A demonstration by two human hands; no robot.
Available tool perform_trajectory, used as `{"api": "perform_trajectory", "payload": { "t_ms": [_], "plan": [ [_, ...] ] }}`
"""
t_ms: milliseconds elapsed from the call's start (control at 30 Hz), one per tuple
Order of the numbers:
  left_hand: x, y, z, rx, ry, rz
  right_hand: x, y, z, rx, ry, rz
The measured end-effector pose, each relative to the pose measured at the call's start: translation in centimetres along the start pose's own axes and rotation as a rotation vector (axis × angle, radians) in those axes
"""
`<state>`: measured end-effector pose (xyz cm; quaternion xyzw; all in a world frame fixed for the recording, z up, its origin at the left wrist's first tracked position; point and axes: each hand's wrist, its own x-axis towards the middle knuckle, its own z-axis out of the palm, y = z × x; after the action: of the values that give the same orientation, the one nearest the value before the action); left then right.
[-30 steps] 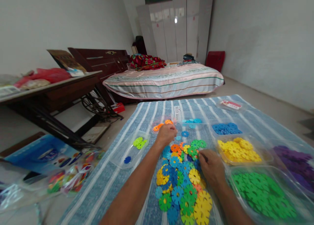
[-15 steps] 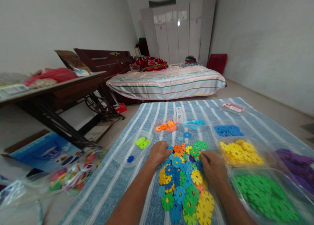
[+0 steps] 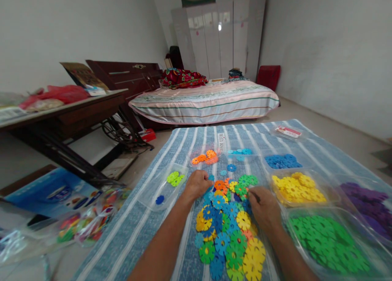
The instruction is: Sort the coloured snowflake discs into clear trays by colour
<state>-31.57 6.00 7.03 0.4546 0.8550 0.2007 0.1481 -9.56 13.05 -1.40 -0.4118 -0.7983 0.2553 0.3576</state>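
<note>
A mixed pile of notched plastic snowflake discs (image 3: 222,243) in blue, green, yellow and orange lies on the striped cloth. At its far left edge my left hand (image 3: 198,186) is closed, with a light blue snowflake disc (image 3: 211,177) at the fingertips. Curled at the pile's right side is my right hand (image 3: 266,206), its fingertips close to green discs (image 3: 247,180); whatever they pinch is hidden. Beyond the pile, a blue disc (image 3: 231,167) and a smaller light blue one (image 3: 223,172) lie loose.
Clear trays hold lime discs (image 3: 175,178) with one dark blue disc, orange discs (image 3: 204,157), light blue discs (image 3: 241,152), blue discs (image 3: 283,161), yellow discs (image 3: 297,187), green discs (image 3: 327,242) and purple discs (image 3: 366,203). A labelled lid (image 3: 288,132) lies far right.
My left hand has moved slightly away from me, and the light blue disc at its fingertips shows more clearly. My right hand stays beside the green discs. The whole view has shifted a little.
</note>
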Motion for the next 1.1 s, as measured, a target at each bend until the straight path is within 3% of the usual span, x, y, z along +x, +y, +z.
{"api": "perform_trajectory", "payload": {
  "t_ms": [100, 233, 400, 500, 800, 1100],
  "plan": [
    [0.8, 1.6, -0.3, -0.154, -0.016, 0.021, 0.0, 0.0, 0.0, 0.005, 0.001, -0.009],
    [2.7, 5.4, 0.0, -0.333, -0.047, 0.003, 0.1, 0.0, 0.1, -0.005, 0.004, -0.006],
    [6.3, 10.7, 0.2, -0.409, -0.027, 0.015, 0.1, 0.0, 0.1, 0.016, 0.007, -0.017],
    [7.6, 12.0, 0.6, -0.333, -0.020, 0.027, 0.2, 0.0, 0.1, 0.024, 0.015, -0.016],
    [5.5, 7.8, 2.6, 0.225, -0.062, 0.028, 0.2, -0.3, 0.1, -0.002, 0.027, -0.031],
    [4.9, 5.9, 3.1, 0.418, -0.157, -0.017, 0.2, -0.2, 0.3, 0.015, 0.015, -0.024]
  ]
}}
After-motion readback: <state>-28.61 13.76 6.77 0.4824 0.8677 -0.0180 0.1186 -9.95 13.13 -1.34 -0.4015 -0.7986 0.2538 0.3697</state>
